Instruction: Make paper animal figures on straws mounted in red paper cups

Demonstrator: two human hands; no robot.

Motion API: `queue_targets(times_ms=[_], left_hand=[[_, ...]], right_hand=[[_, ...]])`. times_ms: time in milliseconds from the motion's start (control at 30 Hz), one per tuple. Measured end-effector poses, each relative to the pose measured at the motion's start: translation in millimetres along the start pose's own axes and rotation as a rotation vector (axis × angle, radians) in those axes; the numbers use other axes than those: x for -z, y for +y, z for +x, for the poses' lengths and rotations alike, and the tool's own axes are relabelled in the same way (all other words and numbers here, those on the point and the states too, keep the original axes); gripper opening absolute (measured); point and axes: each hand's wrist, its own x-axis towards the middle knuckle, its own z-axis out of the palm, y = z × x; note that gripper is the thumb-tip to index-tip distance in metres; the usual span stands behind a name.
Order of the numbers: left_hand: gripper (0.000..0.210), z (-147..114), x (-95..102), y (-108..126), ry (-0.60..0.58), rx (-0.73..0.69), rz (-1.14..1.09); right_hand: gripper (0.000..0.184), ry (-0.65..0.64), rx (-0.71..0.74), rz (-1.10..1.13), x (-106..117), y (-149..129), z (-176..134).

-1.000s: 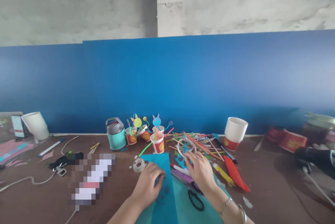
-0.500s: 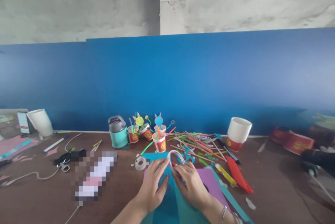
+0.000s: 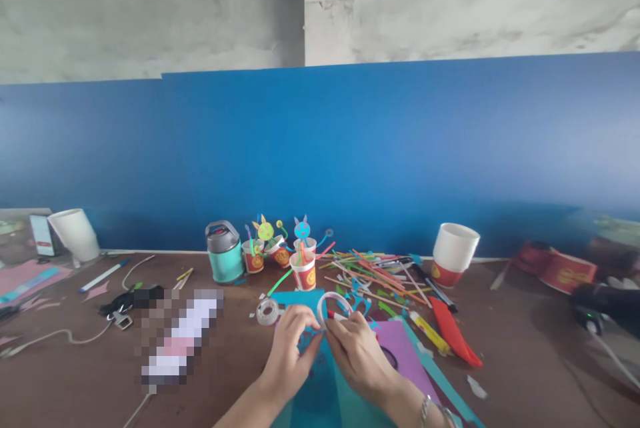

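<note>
Clear tape roll (image 3: 268, 312): lying on the brown counter (image 3: 243, 348).
Left hand (image 3: 290, 351): thumb and fingers nearly meeting above the blue paper (image 3: 315, 405); whether they pinch anything, one cannot tell.
White ring (image 3: 321, 308): between the hands, over the blue paper.
Right hand (image 3: 363, 356): fingers grasping the ring's near side.
Purple sheet (image 3: 403, 341): just right of that hand.
Yellow tube (image 3: 429, 333): farther right, on the counter.

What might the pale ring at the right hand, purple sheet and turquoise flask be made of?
Pale ring: perhaps plastic or card; its band looks smooth.
Purple sheet: probably matte paper, lying thin and flat.
Turquoise flask: metal or plastic; its smooth, soft sheen fits either.
</note>
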Motion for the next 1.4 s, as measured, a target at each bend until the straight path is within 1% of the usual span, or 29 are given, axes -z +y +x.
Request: queue_targets(times_ms=[167,400,600,767,967,1167,1267,1400], left_hand=[[0.011,0.0,-1.6,-0.3,0.0,-0.009,0.015],[0.012,-0.8,-1.1,0.8,-0.003,-0.004,0.015],[0.013,-1.5,-0.2,2.8,-0.012,-0.024,0.03],[0.011,-2.5,-1.1,7.1,0.048,-0.071,-0.024],[0.009,-2.0,-1.7,8.4,0.096,-0.103,-0.084],[0.01,-1.3,0.3,4.6,0.058,-0.1,-0.059],[0.009,-2.4,0.1,5.1,0.058,-0.108,-0.051],[0.01,-4.0,-3.1,9.1,0.105,-0.119,-0.068]], right_hand=[[0.025,0.029,0.022,0.04,-5.2,-0.7,-1.1],[0.023,-0.032,-0.005,0.061,-2.6,-0.9,-1.2],[0.023,0.017,0.019,0.087,-1.5,-2.8,-0.6],[0.021,0.078,0.067,0.156,2.3,-8.0,2.2],[0.022,0.096,0.04,0.208,2.8,-10.1,3.3],[0.019,0.093,0.138,0.142,5.1,-4.6,2.3],[0.02,0.083,0.1,0.148,5.1,-6.0,3.3],[0.027,0.1,-0.019,0.24,2.1,-14.6,5.1]])
